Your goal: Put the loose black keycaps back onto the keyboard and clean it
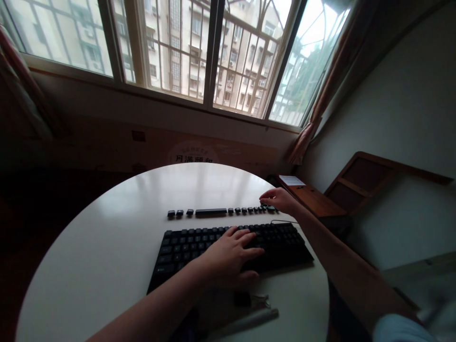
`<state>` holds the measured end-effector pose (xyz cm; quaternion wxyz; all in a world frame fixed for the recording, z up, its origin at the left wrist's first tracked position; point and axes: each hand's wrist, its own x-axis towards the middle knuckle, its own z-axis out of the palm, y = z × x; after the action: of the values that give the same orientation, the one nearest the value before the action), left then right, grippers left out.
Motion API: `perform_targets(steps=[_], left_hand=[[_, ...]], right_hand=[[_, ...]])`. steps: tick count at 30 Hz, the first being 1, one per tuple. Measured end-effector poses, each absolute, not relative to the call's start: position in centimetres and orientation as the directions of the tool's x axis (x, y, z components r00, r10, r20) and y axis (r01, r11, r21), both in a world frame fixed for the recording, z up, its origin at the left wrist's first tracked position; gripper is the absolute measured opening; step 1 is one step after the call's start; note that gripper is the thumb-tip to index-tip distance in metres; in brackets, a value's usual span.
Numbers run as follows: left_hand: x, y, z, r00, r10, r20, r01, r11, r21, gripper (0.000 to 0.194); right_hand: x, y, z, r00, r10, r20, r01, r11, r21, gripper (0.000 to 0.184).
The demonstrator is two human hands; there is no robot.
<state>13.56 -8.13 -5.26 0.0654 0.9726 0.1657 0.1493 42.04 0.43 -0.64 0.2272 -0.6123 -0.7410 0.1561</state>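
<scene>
A black keyboard (192, 242) lies on the white round table, its lower right part looking bare of keys. My left hand (233, 254) rests across its middle, fingers spread and gripping nothing. Behind the keyboard runs a row of loose black keycaps (190, 212), including a long space bar keycap (211, 212). At the row's right end is my right hand (280, 200), its fingers bent together around a small keycap partly hidden beneath them. Close to the table's front lie a small tool with metal wire prongs (260, 300) and a pale stick-shaped thing (254, 318).
The white table (92, 247) has a rounded edge. A cable (283, 221) runs from behind the keyboard to the right. A wooden desk (313, 202) with a white paper (292, 180) stands beyond the right edge. Barred windows (178, 47) are at the back.
</scene>
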Motion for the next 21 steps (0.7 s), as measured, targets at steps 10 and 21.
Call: perform_targets(steps=[10, 21], left_hand=[[13.8, -7.8, -5.4, 0.898, 0.337, 0.281, 0.301, -0.939, 0.167, 0.051], [13.9, -7.7, -5.3, 0.9, 0.332, 0.283, 0.304, -0.942, 0.14, 0.051]], right_hand=[[42.6, -13.0, -4.2, 0.065, 0.976, -0.209, 0.58, -0.207, -0.788, 0.046], [42.1, -12.9, -5.3, 0.084, 0.979, -0.186, 0.611, -0.198, -0.766, 0.04]])
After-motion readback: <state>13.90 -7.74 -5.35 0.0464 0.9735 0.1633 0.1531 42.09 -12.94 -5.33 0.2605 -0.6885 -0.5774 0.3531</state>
